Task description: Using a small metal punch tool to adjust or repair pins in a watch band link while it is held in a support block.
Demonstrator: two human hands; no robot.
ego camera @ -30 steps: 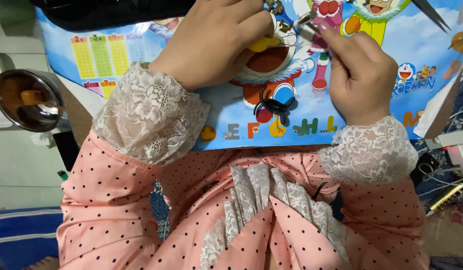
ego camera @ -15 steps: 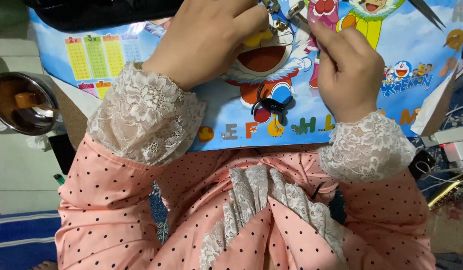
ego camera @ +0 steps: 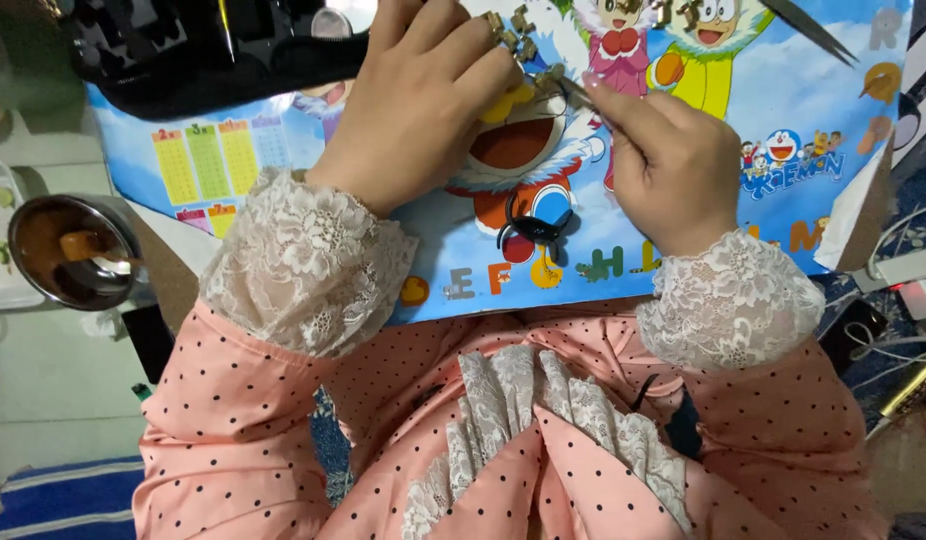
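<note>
My left hand (ego camera: pixel 423 100) rests on a blue cartoon-printed board (ego camera: pixel 783 130) and pinches a string of small brass-coloured metal pieces (ego camera: pixel 518 30) at its fingertips. My right hand (ego camera: pixel 673 165) is curled beside it, its thumb and forefinger closed on the near end of the same metal string and a thin wire. Both hands meet over the picture at the board's middle. A small black clip-like object (ego camera: pixel 531 228) lies on the board just below the hands. Both sleeves are pink with black dots and lace cuffs.
A steel bowl (ego camera: pixel 73 250) with brown content stands at the left, off the board. A black tray (ego camera: pixel 213 50) lies at the top left. Slim metal tweezers (ego camera: pixel 808 30) rest at the top right. Cables and a white plug (ego camera: pixel 908 275) sit at the right.
The view has shifted so the hands and board sit lower in frame. Both hands stay joined on the small metal pieces, fingers working slightly.
</note>
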